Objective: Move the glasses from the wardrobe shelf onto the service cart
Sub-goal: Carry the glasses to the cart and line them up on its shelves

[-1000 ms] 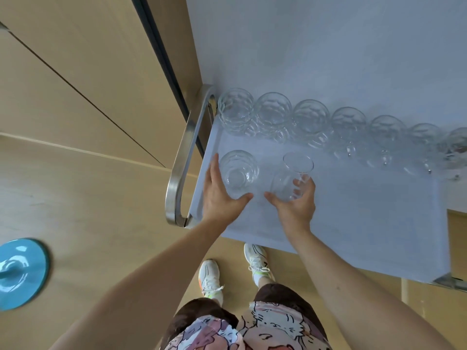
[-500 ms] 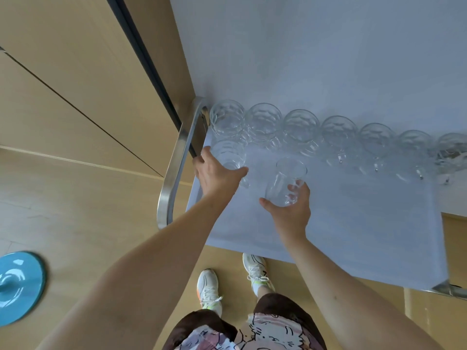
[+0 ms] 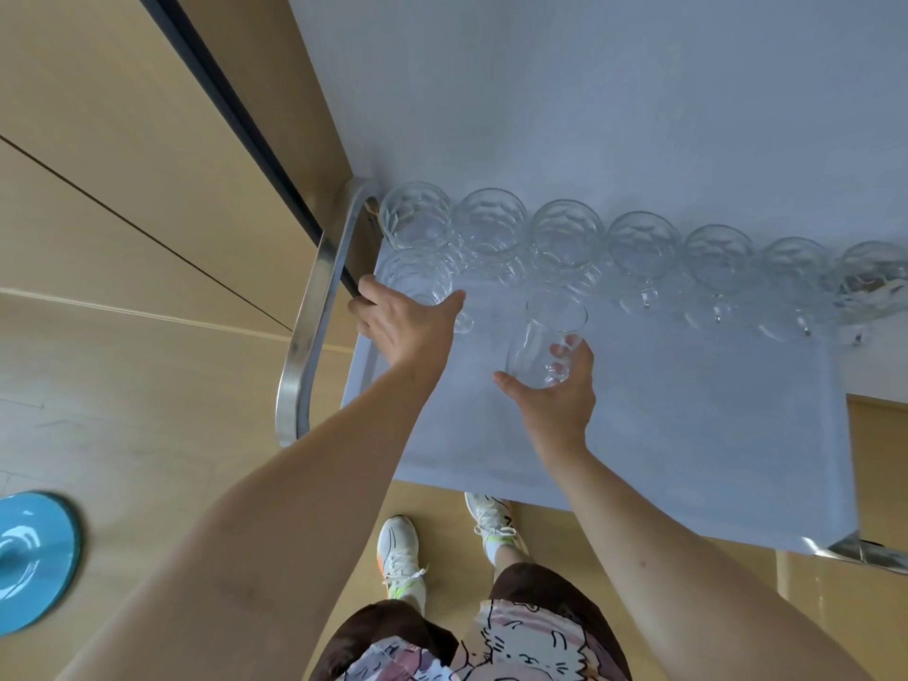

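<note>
The service cart (image 3: 663, 435), covered in a pale cloth, serves as the reference landmark; the person stands at its near long edge. Nearest the person, the right hand (image 3: 555, 395) holds a tall plain glass (image 3: 545, 341), fingers and thumb curled round its lower part; the glass leans away from the person above the open middle of the cloth, and whether its base touches the cloth cannot be determined from this angle. Compared with one second ago, this glass has stayed in the same grip and has moved only slightly. Further in, at the cart's left end beside the steel handle (image 3: 314, 326), the left hand (image 3: 408, 326) wraps a dimpled glass (image 3: 417, 277). This is the main change: a second ago that glass stood nearer the person, with the hand lying alongside it; it now sits directly in front of the back row of glasses (image 3: 638, 253), close against the row's leftmost member. The back row lines the cart's far edge from end to end. Judgement: a second row is being started, and the tall glass is probably the next piece to be seated beside the dimpled one.
</note>
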`<state>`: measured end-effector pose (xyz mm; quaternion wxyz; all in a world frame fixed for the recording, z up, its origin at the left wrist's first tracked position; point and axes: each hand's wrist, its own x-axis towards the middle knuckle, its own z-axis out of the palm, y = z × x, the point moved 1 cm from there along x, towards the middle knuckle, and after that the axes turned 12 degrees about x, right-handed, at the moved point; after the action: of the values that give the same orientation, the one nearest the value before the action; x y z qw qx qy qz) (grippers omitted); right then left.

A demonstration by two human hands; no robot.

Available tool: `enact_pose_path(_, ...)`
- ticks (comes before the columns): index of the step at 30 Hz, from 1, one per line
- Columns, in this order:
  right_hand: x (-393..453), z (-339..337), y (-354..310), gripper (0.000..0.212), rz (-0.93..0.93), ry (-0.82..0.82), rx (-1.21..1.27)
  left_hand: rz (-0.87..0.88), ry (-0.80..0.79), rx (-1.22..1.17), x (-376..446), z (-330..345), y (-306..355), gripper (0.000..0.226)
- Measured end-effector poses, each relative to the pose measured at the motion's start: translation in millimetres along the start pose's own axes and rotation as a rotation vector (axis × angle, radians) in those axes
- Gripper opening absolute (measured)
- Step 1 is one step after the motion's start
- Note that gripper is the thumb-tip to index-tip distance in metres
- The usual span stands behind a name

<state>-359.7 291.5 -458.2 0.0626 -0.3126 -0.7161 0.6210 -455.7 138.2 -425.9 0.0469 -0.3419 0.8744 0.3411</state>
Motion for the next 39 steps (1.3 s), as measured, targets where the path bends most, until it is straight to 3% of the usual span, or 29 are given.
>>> enact_pose_path(9, -6.2, 4.1, -5.9, 0.098, -0.014, -0.009, -0.006, 0.148, -0.129, 0.073, -4.2, -17.4, -9.7, 0.126)
enact_pose_path(24, -91.0, -8.0, -1.6, 0.097, -0.082, 0.099, 0.015, 0.874, -0.181, 0.475, -37.6, -68.7, -90.3, 0.084)
enact_pose_path(39, -170.7, -47.5, 37.1, 0.088, -0.047, 0.082, -0.028, 0.861, -0.276, 0.532, -99.3, -71.6, -164.1, 0.073)
